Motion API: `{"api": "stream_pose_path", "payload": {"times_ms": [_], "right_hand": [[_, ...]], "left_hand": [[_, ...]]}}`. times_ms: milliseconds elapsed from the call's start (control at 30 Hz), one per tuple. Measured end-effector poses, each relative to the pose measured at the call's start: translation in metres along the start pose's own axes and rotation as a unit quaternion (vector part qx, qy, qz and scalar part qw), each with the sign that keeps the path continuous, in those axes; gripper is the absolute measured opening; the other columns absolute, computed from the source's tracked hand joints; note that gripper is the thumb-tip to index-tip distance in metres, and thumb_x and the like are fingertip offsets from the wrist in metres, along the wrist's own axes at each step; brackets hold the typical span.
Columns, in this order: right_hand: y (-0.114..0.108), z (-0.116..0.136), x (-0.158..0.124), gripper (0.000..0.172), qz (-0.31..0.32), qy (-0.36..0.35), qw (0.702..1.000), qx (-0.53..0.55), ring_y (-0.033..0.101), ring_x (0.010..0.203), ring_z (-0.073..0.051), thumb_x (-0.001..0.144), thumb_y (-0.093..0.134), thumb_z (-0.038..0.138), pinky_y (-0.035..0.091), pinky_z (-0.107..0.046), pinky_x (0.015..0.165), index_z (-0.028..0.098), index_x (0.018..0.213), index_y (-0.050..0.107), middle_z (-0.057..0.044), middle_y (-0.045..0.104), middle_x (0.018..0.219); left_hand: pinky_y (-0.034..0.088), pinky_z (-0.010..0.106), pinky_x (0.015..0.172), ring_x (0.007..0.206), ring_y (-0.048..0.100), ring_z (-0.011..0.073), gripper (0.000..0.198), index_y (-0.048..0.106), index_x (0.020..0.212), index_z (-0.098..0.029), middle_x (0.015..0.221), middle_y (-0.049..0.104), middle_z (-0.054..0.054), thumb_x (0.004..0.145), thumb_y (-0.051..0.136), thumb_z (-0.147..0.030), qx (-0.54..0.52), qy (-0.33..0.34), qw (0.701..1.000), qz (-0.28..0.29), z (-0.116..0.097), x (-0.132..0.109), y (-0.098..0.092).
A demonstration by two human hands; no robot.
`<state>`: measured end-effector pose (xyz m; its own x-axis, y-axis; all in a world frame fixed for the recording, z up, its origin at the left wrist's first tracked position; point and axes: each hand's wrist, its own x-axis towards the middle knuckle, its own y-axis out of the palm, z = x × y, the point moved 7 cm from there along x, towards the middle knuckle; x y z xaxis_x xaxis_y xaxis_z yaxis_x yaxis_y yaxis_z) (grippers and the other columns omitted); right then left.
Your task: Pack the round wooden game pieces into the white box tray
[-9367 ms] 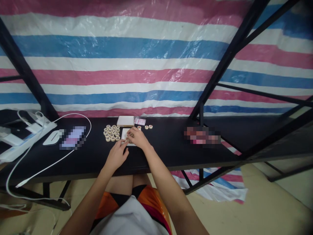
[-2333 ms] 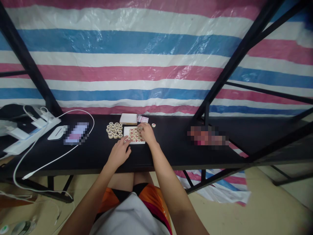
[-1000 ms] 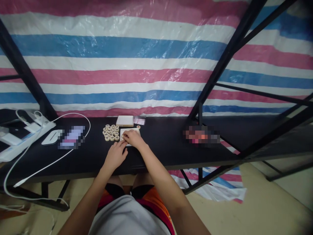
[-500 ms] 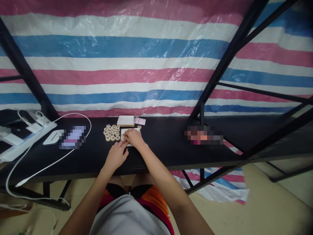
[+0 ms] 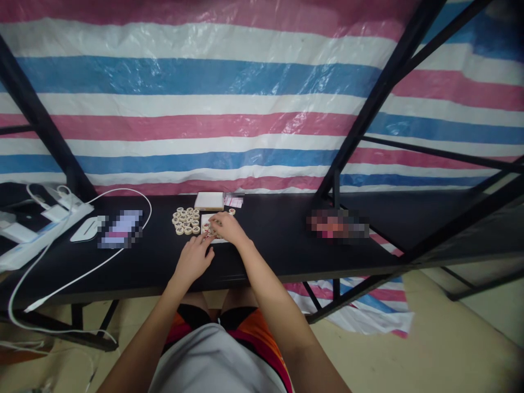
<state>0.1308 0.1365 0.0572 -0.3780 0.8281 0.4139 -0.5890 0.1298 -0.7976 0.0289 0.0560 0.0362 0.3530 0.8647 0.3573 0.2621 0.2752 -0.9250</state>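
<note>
**Left hand (image 5: 194, 257) and right hand (image 5: 226, 226) at shallow white tray (image 5: 205, 219) of round pieces, mid-bench**

Left end of bench (image 5: 282, 240): white power strip (image 5: 43, 237) with plugs in it, lying slantwise. A white cable (image 5: 147, 199) loops from that side round to the front left edge. Next, a flat white device (image 5: 84, 230); beside it, a phone-like slab (image 5: 121, 228), screen pixelated, within the cable's loop.

Further right, between back and front edges: a close-packed cluster of round pale pieces (image 5: 186, 221), dark marks on their tops. Tray sits just right of this cluster, well back from the front edge.

Left hand: palm down, thumb apart, fingertips at the tray's near left corner; cannot tell whether they grip anything. Behind the tray, near the back edge, a white box (image 5: 209, 200), lying flat. Right hand: over the tray, fingers bent down among the red-marked pieces (image 5: 208, 230) inside; whether one is pinched cannot be told, the fingers cover it. Its wrist hides the tray's right part.

Near the back edge, right of the box: a pink-and-white card (image 5: 233, 202), partly pixelated. One loose piece (image 5: 232, 212), red-marked, at the tray's far right corner; contact with the rim unclear. Well apart, toward the bench's right: a pixelated reddish item (image 5: 332, 226).
</note>
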Motion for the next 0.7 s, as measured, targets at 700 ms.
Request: {"api": "stream_pose_path", "payload": {"times_ms": [700], "right_hand": [[-0.006, -0.085, -0.013, 0.043, -0.016, 0.201, 0.971, -0.131, 0.051, 0.11, -0.026, 0.087, 0.041, 0.019, 0.042, -0.037, 0.088, 0.028, 0.127, 0.055, -0.008, 0.052, 0.131]], "left_hand": [[0.044, 0.04, 0.092, 0.106, 0.054, 0.0258, 0.037, 0.058, 0.122, -0.021, 0.13, 0.055, 0.009, 0.089, 0.044, -0.024, -0.008, -0.006, 1.0, -0.002, 0.002, -0.001, 0.001]]}}
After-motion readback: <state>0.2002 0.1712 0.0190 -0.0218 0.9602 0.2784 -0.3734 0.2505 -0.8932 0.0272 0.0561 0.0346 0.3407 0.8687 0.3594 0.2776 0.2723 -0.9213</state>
